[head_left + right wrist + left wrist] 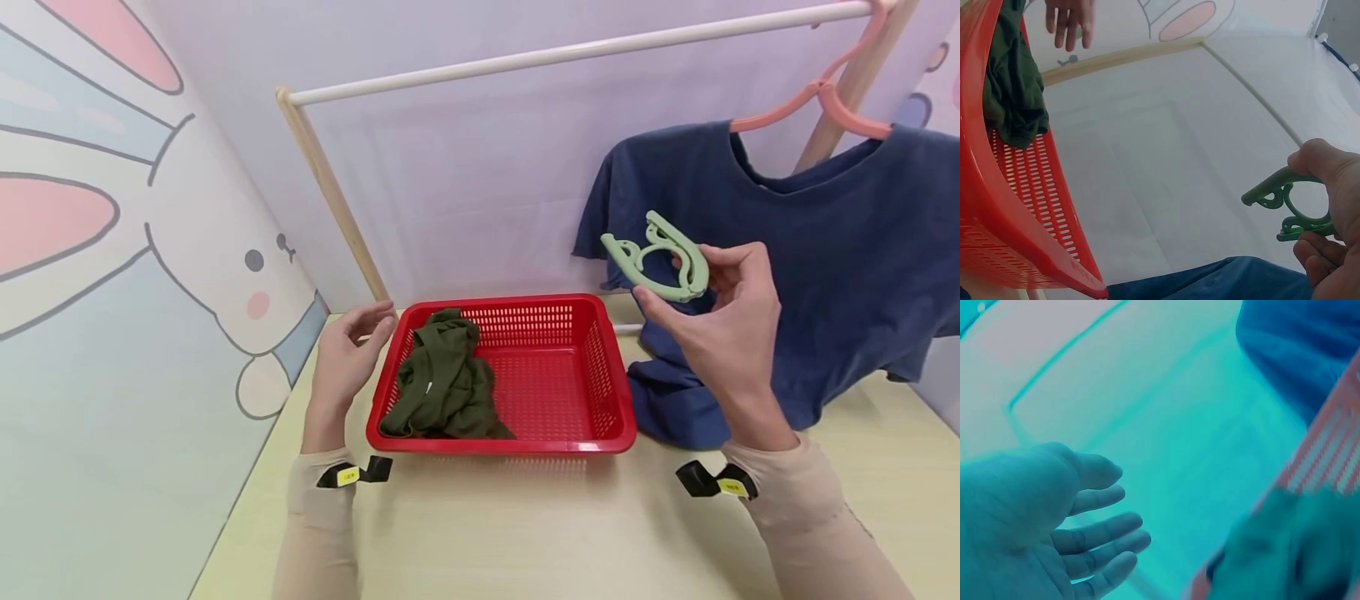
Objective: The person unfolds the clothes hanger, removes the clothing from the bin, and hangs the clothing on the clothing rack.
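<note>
My right hand [731, 321] pinches a pale green folding hanger [663, 275], its two arms folded up around the hook, in the air in front of the navy T-shirt. In the right wrist view, thumb and fingers grip the folded hanger [1285, 200] at its middle. Near the left rim of the red basket [540, 446], my left hand [348, 350] is held up with loosely bent fingers and nothing in it. A dark green garment [442, 383] lies crumpled in the basket's left half. The left wrist view shows the left hand [1054, 519] empty, fingers spread slightly.
A white rail [570, 54] on wooden posts [330, 183] spans the back. From its right end a navy T-shirt [810, 242] hangs on a pink hanger [847, 108], its lower part lying on the table [510, 542]. A rabbit-painted wall [187, 250] stands at left.
</note>
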The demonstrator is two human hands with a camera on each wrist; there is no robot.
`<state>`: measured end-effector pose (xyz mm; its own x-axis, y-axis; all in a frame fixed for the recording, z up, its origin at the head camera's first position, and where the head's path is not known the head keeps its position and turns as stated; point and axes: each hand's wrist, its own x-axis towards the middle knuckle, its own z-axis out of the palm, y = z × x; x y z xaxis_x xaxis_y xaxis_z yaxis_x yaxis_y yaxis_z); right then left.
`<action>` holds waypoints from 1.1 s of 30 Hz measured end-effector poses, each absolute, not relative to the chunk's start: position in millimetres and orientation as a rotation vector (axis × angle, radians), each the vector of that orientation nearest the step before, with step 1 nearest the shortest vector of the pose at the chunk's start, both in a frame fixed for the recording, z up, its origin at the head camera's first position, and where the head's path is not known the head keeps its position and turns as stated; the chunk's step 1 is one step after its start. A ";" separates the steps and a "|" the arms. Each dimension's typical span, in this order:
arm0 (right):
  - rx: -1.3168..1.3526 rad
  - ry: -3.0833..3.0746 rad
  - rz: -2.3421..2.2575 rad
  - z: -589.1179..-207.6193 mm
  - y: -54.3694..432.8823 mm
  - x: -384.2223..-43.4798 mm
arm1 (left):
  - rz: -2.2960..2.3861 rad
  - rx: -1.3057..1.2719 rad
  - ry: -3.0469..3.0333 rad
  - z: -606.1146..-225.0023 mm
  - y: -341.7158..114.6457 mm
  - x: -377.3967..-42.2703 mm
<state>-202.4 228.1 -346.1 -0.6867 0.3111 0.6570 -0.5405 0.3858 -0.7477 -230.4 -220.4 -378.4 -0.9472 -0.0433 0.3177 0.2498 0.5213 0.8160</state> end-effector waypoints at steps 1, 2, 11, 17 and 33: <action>0.211 -1.869 1.401 -346.1 227.5 -202.1 | -1.400 -0.210 -2.448 -373.0 -214.5 -230.3; 0.225 -1.867 1.403 -346.2 226.7 -201.8 | -1.410 -0.249 -2.428 -367.9 -208.1 -230.0; 0.379 -1.812 1.419 -348.9 222.6 -201.9 | -1.516 -0.594 -2.283 -335.5 -146.1 -234.4; 0.438 -1.772 1.478 -349.1 219.6 -200.9 | -1.603 -0.717 -2.197 -330.2 -106.4 -240.4; 0.650 -1.788 1.472 -356.4 207.8 -198.9 | -1.940 -0.719 -2.184 -350.7 -25.3 -224.9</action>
<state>-198.9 207.8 -356.4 -0.6142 0.0608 0.7868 -0.7605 0.2208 -0.6107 -224.9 -25.3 -350.7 -0.8773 0.2601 0.4034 0.4311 0.0578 0.9004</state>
